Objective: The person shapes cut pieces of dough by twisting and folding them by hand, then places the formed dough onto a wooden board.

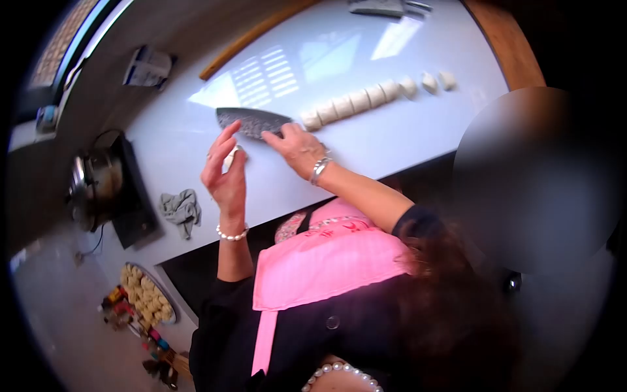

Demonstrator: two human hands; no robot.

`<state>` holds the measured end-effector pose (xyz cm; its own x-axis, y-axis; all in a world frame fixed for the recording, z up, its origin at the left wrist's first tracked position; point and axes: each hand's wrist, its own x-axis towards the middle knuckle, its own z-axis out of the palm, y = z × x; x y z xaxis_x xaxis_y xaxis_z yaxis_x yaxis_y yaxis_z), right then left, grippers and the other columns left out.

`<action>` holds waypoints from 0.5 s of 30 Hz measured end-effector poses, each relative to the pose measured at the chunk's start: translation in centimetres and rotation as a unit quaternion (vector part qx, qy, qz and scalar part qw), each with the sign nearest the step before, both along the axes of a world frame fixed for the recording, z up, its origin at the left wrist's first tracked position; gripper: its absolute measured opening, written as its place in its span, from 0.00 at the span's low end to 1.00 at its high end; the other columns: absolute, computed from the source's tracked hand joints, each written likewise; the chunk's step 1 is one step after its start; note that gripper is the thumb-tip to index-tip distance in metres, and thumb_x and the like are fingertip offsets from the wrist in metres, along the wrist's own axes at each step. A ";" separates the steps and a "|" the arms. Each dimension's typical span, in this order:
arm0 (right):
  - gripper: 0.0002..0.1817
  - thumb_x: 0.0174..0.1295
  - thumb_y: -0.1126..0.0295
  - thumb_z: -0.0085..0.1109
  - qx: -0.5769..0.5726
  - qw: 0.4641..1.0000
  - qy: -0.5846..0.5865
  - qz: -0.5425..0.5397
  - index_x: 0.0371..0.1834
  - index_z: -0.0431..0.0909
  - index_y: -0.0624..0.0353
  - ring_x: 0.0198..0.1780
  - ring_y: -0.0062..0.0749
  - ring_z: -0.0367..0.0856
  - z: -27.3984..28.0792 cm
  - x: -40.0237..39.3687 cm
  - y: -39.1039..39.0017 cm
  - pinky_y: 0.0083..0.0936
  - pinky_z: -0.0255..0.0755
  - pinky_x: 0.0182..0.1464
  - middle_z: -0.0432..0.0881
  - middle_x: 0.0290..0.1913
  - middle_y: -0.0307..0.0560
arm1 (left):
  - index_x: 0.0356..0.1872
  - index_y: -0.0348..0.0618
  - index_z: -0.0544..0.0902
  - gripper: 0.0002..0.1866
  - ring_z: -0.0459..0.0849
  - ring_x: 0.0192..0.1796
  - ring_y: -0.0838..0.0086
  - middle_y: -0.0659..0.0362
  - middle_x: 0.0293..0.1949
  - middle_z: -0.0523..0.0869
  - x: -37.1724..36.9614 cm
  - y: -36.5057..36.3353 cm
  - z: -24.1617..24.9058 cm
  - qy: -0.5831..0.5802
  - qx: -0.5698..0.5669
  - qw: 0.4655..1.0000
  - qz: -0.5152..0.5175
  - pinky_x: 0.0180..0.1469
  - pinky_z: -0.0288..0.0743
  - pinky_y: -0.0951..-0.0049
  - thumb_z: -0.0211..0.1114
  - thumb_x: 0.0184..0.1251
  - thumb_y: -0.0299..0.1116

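Observation:
A broad-bladed kitchen knife [253,122], its dark blade smeared whitish, lies low over the white work surface. My right hand [297,150] is closed at its handle end, thumb and finger reaching toward the blade. To the left, my left hand [225,173] is raised with thumb and fingers apart. A small white dough piece [230,157] shows in the gap behind its thumb. Right of the blade runs a row of cut dough pieces [353,103], close together near the knife. Several at the far end, such as the dough piece [447,81], stand apart.
A grey cloth [181,210] lies left, before a pot [95,186] on a dark cooker [134,196]. A plate of dough shapes [146,294] stands at lower left. Along the back are a wooden rolling pin [258,32] and a metal tool [379,8]. A white packet [148,67] stands back left.

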<state>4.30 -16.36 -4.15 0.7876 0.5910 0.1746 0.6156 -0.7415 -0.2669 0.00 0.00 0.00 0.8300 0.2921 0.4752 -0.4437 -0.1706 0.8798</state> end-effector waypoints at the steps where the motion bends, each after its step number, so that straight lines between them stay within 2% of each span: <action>1: 0.20 0.54 0.75 0.50 0.007 1.000 -0.017 -0.022 0.50 0.76 0.43 0.37 0.39 0.74 0.7 -0.1 -0.1 0.33 0.74 0.38 0.71 0.33 0.46 | 0.44 0.43 0.80 0.17 0.78 0.57 0.61 0.49 0.52 0.81 0.0 -0.4 0.6 -0.006 -0.013 1.000 -0.003 0.61 0.69 0.65 0.57 0.55 0.12; 2: 0.19 0.54 0.76 0.50 0.024 0.999 -0.041 -0.018 0.47 0.77 0.41 0.37 0.37 0.74 1.0 0.0 0.1 0.31 0.73 0.36 0.71 0.32 0.44 | 0.44 0.43 0.80 0.18 0.78 0.57 0.62 0.49 0.51 0.81 -0.5 -0.5 1.2 0.010 -0.019 1.000 0.003 0.61 0.69 0.66 0.56 0.54 0.12; 3: 0.19 0.53 0.75 0.51 0.147 0.989 0.010 0.012 0.47 0.78 0.40 0.37 0.37 0.74 1.9 -1.7 8.3 0.30 0.73 0.36 0.71 0.32 0.44 | 0.45 0.43 0.80 0.19 0.78 0.57 0.62 0.49 0.51 0.81 -2.8 5.7 6.0 0.089 0.103 0.990 0.032 0.61 0.69 0.66 0.56 0.54 0.11; 5: 0.18 0.53 0.75 0.51 0.170 0.982 -0.057 0.065 0.45 0.79 0.39 0.38 0.36 0.74 3.5 4.2 9.5 0.29 0.72 0.36 0.72 0.32 0.43 | 0.45 0.43 0.80 0.19 0.78 0.57 0.62 0.49 0.51 0.81 -0.7 6.1 6.7 0.086 0.123 0.987 0.066 0.61 0.69 0.66 0.56 0.54 0.11; 6: 0.17 0.54 0.73 0.52 0.167 0.980 -0.086 0.070 0.44 0.80 0.37 0.38 0.35 0.74 3.2 6.3 8.4 0.28 0.71 0.36 0.73 0.32 0.41 | 0.45 0.43 0.80 0.19 0.78 0.57 0.62 0.49 0.51 0.81 -0.8 4.9 6.4 0.103 0.130 0.983 0.073 0.61 0.69 0.66 0.56 0.54 0.11; 9: 0.14 0.57 0.71 0.51 0.041 0.991 -0.082 0.099 0.41 0.81 0.36 0.42 0.33 0.75 1.2 12.5 3.9 0.26 0.72 0.41 0.75 0.35 0.41 | 0.46 0.42 0.79 0.20 0.77 0.58 0.60 0.48 0.51 0.81 -1.9 0.6 4.7 0.143 0.127 0.978 0.085 0.61 0.68 0.65 0.56 0.53 0.10; 12: 0.11 0.58 0.71 0.50 0.034 0.991 -0.024 0.126 0.36 0.81 0.42 0.46 0.35 0.76 -0.4 16.2 2.5 0.28 0.73 0.44 0.77 0.38 0.43 | 0.46 0.42 0.79 0.21 0.77 0.58 0.59 0.46 0.52 0.81 -2.7 -1.0 4.7 0.154 0.137 0.975 0.084 0.61 0.69 0.63 0.54 0.53 0.10; 15: 0.12 0.59 0.72 0.49 0.007 0.988 0.008 0.156 0.41 0.79 0.42 0.49 0.37 0.76 -0.8 18.5 2.1 0.29 0.71 0.50 0.76 0.43 0.44 | 0.45 0.41 0.79 0.20 0.77 0.58 0.58 0.45 0.52 0.80 -2.4 -3.5 4.6 0.180 0.140 0.969 0.095 0.61 0.69 0.62 0.54 0.53 0.10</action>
